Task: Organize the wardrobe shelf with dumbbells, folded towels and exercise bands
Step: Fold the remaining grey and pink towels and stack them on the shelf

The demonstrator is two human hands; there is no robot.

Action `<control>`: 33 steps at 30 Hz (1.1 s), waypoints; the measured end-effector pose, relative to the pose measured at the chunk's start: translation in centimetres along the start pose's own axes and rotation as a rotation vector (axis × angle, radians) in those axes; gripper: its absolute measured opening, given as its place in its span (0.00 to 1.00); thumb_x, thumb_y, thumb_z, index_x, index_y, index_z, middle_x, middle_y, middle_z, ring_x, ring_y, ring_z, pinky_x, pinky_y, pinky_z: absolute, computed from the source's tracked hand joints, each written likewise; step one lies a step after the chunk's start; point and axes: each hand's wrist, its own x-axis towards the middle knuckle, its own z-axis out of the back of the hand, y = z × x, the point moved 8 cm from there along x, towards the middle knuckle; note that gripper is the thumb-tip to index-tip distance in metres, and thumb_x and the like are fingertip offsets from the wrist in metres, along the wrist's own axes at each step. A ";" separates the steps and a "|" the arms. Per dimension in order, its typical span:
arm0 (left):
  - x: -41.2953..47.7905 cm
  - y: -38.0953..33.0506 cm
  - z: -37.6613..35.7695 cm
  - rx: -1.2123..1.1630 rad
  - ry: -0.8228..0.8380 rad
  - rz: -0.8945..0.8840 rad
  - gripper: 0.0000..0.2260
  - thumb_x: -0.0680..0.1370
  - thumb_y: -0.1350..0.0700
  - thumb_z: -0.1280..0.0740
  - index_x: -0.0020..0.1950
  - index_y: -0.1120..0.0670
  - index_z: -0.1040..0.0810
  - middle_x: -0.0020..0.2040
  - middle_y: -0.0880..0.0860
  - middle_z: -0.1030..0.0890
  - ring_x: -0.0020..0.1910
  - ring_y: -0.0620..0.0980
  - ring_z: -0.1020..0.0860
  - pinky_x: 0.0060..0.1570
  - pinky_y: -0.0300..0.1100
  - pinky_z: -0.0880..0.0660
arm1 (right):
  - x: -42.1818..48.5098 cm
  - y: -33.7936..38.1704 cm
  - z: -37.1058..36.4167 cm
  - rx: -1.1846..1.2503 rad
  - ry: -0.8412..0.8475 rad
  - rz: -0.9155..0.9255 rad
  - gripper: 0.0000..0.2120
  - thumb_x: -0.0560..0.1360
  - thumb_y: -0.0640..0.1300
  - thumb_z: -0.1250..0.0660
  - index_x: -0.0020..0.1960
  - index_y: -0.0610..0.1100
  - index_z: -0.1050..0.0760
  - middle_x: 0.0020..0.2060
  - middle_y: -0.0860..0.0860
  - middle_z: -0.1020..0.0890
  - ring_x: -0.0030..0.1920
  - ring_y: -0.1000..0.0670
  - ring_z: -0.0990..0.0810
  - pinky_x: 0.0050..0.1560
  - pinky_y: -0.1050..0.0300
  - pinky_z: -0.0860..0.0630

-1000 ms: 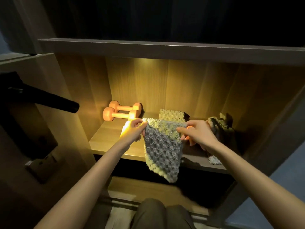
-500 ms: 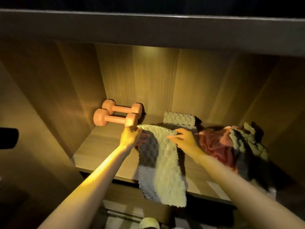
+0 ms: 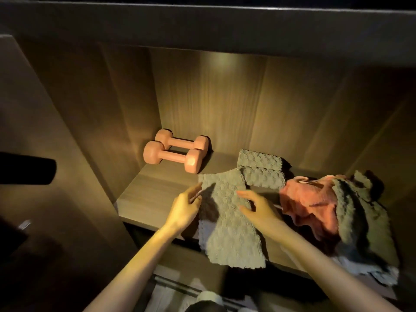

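A grey bubble-textured towel (image 3: 227, 224) lies spread on the wooden shelf (image 3: 153, 194), its lower part hanging over the front edge. My left hand (image 3: 185, 208) rests at its left side with fingers apart, touching the edge. My right hand (image 3: 256, 207) lies on the towel, fingers spread. Behind it two folded grey towels (image 3: 261, 170) sit one before the other. Two orange dumbbells (image 3: 177, 153) lie side by side at the back left.
A crumpled pink towel (image 3: 310, 203) and a loose grey-green towel (image 3: 364, 224) are piled at the shelf's right. A dark bar (image 3: 27, 168) juts in at far left. The upper shelf board (image 3: 202, 25) overhangs above. My knee shows below.
The towel went from being held up in both hands to lying flat on the shelf. My fingers have let go of its top corners and now rest on it.
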 end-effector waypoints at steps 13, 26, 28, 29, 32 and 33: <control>-10.3 3.5 -5.0 0.867 0.280 -0.305 0.34 0.75 0.62 0.37 0.77 0.45 0.46 0.79 0.47 0.51 0.77 0.48 0.52 0.75 0.50 0.53 | -10.0 -2.5 -3.2 -0.502 0.307 0.166 0.33 0.74 0.48 0.30 0.75 0.54 0.40 0.76 0.57 0.44 0.76 0.56 0.46 0.73 0.62 0.48; -10.5 6.9 -4.0 0.014 -0.285 0.169 0.11 0.74 0.46 0.29 0.46 0.54 0.21 0.43 0.47 0.20 0.43 0.42 0.23 0.41 0.33 0.29 | -10.1 -4.1 -3.4 -0.345 0.089 0.185 0.36 0.72 0.47 0.27 0.74 0.58 0.40 0.75 0.57 0.42 0.74 0.56 0.45 0.71 0.62 0.50; -10.3 6.9 -3.9 -0.045 -0.314 0.174 0.10 0.74 0.49 0.29 0.40 0.55 0.21 0.38 0.47 0.20 0.39 0.43 0.23 0.38 0.33 0.30 | -10.1 -4.3 -3.1 -0.309 0.070 0.176 0.36 0.72 0.43 0.27 0.74 0.57 0.40 0.74 0.58 0.41 0.73 0.58 0.42 0.70 0.64 0.47; -10.2 6.8 -3.8 -0.057 -0.322 0.166 0.10 0.75 0.51 0.29 0.39 0.56 0.21 0.37 0.47 0.20 0.37 0.44 0.23 0.37 0.34 0.31 | -10.1 -4.3 -2.9 -0.302 0.045 0.177 0.34 0.73 0.40 0.29 0.74 0.56 0.39 0.74 0.58 0.39 0.73 0.58 0.41 0.69 0.66 0.46; -10.0 6.7 -3.5 -0.088 -0.308 0.162 0.10 0.76 0.52 0.31 0.39 0.57 0.23 0.35 0.48 0.22 0.35 0.43 0.25 0.37 0.33 0.31 | -10.4 -4.2 -2.3 -0.325 0.003 0.166 0.27 0.78 0.36 0.38 0.73 0.53 0.36 0.72 0.59 0.35 0.72 0.57 0.36 0.67 0.70 0.45; -10.0 6.8 -3.4 -0.088 -0.299 0.164 0.11 0.76 0.52 0.31 0.39 0.57 0.23 0.35 0.48 0.22 0.35 0.42 0.26 0.36 0.32 0.32 | -10.6 -4.1 -2.3 -0.346 0.000 0.165 0.26 0.78 0.36 0.40 0.73 0.53 0.35 0.72 0.59 0.35 0.71 0.57 0.35 0.67 0.70 0.44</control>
